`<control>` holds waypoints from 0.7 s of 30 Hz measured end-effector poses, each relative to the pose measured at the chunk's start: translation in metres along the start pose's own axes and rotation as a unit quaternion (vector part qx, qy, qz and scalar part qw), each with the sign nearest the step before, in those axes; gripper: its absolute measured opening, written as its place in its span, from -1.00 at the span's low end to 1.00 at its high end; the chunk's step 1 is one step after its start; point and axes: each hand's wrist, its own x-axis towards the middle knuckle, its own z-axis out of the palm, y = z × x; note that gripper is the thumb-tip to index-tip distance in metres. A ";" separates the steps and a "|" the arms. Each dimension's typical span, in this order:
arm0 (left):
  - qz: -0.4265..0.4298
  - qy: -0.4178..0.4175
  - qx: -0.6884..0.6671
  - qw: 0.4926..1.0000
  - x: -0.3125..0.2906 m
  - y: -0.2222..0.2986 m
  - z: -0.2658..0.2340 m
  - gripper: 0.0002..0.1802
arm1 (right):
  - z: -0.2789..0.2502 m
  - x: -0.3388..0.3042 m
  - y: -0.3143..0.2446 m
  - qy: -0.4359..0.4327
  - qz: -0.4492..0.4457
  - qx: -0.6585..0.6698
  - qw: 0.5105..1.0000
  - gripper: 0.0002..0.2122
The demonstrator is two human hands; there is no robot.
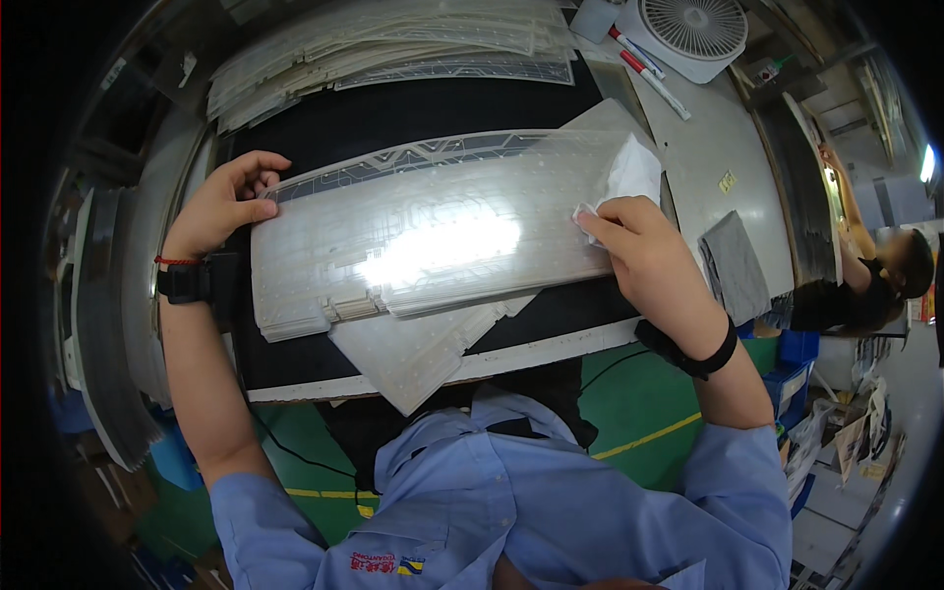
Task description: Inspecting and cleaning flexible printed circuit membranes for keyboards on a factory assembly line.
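Observation:
A stack of clear, flexible plastic sheets (324, 246) printed with fine circuit-like lines lies in front of me, with a bright glare on its top. At its upper left corner my left hand (224, 205) pinches the edge of a sheet between thumb and curled fingers. My right hand (644, 246) is closed on a crumpled white wipe (634, 169) at the stack's right end. Part of the wipe sticks up past the knuckles, and a small bit shows at the fingertips. Beneath the stack, another translucent sheet (398, 366) lies at a slant, its corner overhanging the table's front edge.
The table has a black mat (295, 128). Behind lies a larger pile of similar sheets (393, 39). At the far right are a white fan (693, 25), markers (654, 84) and a bottle (595, 18). A grey cloth (736, 265) lies right; beyond it another person (865, 275) works.

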 end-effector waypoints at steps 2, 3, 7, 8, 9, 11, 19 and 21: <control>0.010 0.006 0.008 1.000 -0.001 0.000 0.001 -0.48 | -0.001 -0.001 -0.002 -0.009 0.009 -0.029 0.999 -0.68; 0.006 0.005 0.003 1.000 -0.003 -0.002 0.000 -0.49 | 0.000 0.001 -0.002 -0.015 0.009 -0.042 0.999 -0.70; 0.011 0.017 -0.021 1.000 -0.002 -0.005 0.001 -0.56 | -0.013 -0.007 0.047 0.007 0.068 -0.165 0.984 -0.74; 0.014 0.025 -0.037 0.999 0.001 -0.006 0.000 -0.59 | -0.021 -0.009 0.069 0.022 0.108 -0.197 0.974 -0.73; 0.017 0.031 -0.051 0.998 0.004 -0.007 -0.002 -0.62 | -0.027 -0.010 0.089 0.062 0.154 -0.198 0.966 -0.73; 0.024 0.040 -0.059 0.997 0.007 -0.011 -0.008 -0.68 | -0.034 -0.009 0.115 0.121 0.181 -0.254 0.942 -0.71; 0.054 0.140 -0.124 0.981 0.013 -0.030 -0.013 -0.90 | -0.015 0.045 0.112 0.052 0.219 0.153 0.962 -0.62; 0.054 0.164 -0.134 0.976 0.014 -0.032 -0.014 -0.91 | -0.011 0.057 0.112 0.004 0.223 0.264 0.938 -0.66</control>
